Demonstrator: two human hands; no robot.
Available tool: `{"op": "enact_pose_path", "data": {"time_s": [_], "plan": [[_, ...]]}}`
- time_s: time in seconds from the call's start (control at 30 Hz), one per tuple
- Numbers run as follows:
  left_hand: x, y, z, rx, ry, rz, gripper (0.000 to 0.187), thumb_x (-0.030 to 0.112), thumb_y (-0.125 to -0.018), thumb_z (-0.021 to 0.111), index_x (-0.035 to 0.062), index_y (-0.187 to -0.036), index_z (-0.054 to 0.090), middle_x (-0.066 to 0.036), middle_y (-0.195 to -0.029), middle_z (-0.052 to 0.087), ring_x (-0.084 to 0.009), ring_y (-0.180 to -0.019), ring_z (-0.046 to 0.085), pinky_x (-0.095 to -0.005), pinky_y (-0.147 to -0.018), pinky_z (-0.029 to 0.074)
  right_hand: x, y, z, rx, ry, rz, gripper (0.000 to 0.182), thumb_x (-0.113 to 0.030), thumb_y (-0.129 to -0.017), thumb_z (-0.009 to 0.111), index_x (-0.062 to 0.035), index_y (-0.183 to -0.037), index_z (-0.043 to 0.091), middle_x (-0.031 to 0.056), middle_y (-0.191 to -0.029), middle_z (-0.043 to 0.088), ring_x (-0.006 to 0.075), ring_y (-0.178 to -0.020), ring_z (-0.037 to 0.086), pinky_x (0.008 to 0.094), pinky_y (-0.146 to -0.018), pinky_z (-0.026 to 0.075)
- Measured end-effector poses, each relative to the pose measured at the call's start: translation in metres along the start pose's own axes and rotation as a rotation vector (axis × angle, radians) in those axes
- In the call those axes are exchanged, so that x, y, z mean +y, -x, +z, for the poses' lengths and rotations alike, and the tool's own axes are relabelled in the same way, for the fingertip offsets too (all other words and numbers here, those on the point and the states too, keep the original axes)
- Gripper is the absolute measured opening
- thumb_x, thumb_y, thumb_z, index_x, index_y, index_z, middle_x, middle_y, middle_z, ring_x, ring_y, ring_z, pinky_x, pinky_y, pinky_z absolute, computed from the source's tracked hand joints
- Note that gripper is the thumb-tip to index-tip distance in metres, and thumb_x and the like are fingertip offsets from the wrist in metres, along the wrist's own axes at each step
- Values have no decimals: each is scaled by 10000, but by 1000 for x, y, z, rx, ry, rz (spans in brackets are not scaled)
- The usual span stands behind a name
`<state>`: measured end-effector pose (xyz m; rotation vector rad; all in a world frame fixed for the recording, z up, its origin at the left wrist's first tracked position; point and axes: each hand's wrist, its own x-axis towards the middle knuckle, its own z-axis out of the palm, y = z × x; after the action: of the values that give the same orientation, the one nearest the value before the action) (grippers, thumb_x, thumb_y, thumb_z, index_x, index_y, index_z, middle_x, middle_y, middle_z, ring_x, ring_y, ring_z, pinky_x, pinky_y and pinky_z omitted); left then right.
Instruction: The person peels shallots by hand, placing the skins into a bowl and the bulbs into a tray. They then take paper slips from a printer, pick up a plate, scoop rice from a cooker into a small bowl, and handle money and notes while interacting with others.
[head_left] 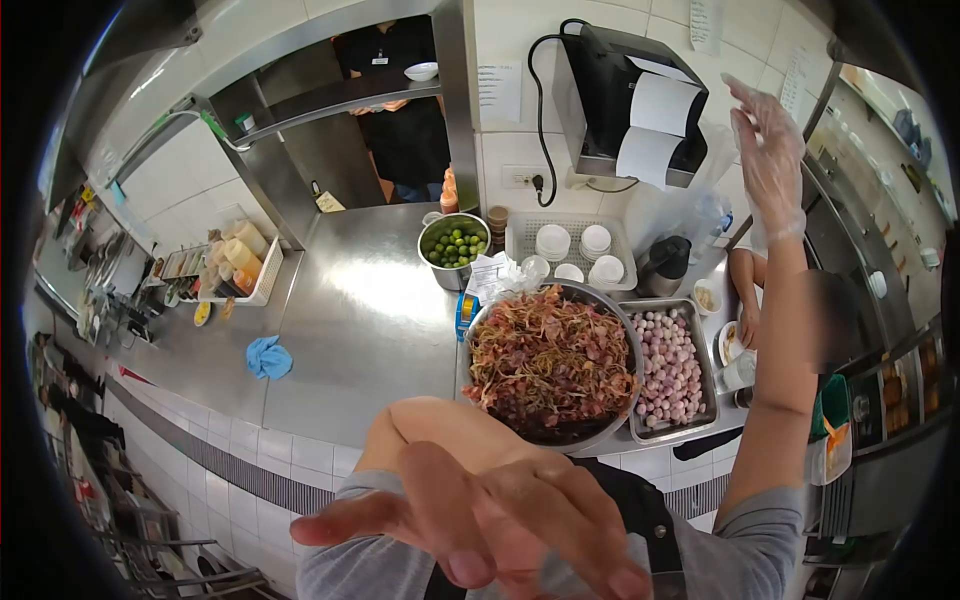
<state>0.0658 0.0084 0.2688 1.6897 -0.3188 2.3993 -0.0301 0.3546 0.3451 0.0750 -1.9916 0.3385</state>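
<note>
My left hand (510, 520) is bare, very near the camera at the bottom, its fingers spread and nothing in them. On the right, my right hand (770, 160) is raised in a clear plastic glove, fingers stretched upward and holding nothing. Between my arms a large metal bowl (637, 385) stands on the counter, heaped with shredded reddish-brown plant-like pieces (550, 360). Beside it sits a metal tray (660, 437) filled with small pinkish-white bulbs (668, 370). A crumpled clear plastic bag and a paper slip (492, 275) lie against the bowl's back rim.
A pot of green limes (455, 243) and a white basket of small dishes (570, 240) stand behind the bowl. A blue cloth (268, 357) lies on the steel counter (350, 340). A black printer (635, 95) hangs above. One person stands behind the pass-through; another's arm (745, 290) is at right.
</note>
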Motion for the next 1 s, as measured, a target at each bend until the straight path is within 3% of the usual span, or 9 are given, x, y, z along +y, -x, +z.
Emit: {"op": "enact_pose_path", "data": {"time_s": [0.07,0.4,0.47,0.57,0.6,0.67,0.73,0.83,1.0], "plan": [[11,6,-12,-109,47,-161,759,656,-984,373,-35,-1226,571,-355,-1069,608,-500,-954,650,-508,-852,431,24,-17,14,-59,-18,-27,328,-82,-902,666,-107,-1228,693,89,-1148,670,212,-1086,643,331,-899,510],[-1,-11,7,289,-102,-217,838,878,-862,106,256,-1203,550,-81,-1028,660,-209,-899,665,-266,-741,420,55,-51,59,-170,-233,17,252,-123,-913,649,-96,-1155,711,18,-1317,609,181,-1021,642,308,-868,514],[-18,-7,-9,143,-325,-20,746,792,-827,361,269,-1359,352,-86,-1254,504,-271,-1111,542,-365,-883,405,42,-57,62,-135,-207,24,245,-115,-909,653,-73,-1143,711,21,-1273,635,166,-998,644,304,-870,513],[-38,2,-42,-92,-646,282,1133,661,-774,745,288,-1592,56,-94,-1593,269,-365,-1427,359,-515,-1096,382,38,-62,67,-126,-248,69,258,-73,-885,642,-47,-1138,679,63,-1158,625,160,-941,614,296,-846,507],[-39,5,-55,-92,-641,282,1133,661,-774,745,288,-1592,56,-94,-1593,269,-365,-1427,359,-515,-1096,382,41,-64,68,-155,-317,107,282,-40,-866,625,-43,-1147,647,103,-1086,589,169,-907,582,292,-820,502],[-39,12,-88,-52,-777,241,1406,291,-673,878,251,-1566,-209,-224,-1574,117,-607,-1331,347,-644,-1072,353,57,-71,76,-126,-383,121,247,-40,-861,636,-33,-1107,655,84,-1061,593,164,-915,581,292,-797,507],[-38,15,-115,127,-802,131,1399,305,-652,867,120,-1565,-176,-205,-1556,171,-513,-1385,347,-540,-1110,346,61,-73,76,-103,-451,134,212,-39,-856,646,-22,-1067,664,65,-1036,596,158,-924,580,292,-773,513],[-17,21,-139,279,-983,-52,1248,328,-747,832,144,-1583,-76,-150,-1580,208,-454,-1421,322,-555,-1147,320,42,-73,64,152,-624,20,168,-55,-850,676,-21,-1014,675,64,-936,605,165,-800,587,304,-700,519],[22,40,-184,204,-1678,5,1048,44,-751,757,100,-1559,93,-199,-1533,256,-394,-1387,392,-495,-1119,379,-26,21,35,-609,-742,293,180,-137,-878,671,-12,-994,730,21,-900,686,99,-805,600,271,-772,481]]}}
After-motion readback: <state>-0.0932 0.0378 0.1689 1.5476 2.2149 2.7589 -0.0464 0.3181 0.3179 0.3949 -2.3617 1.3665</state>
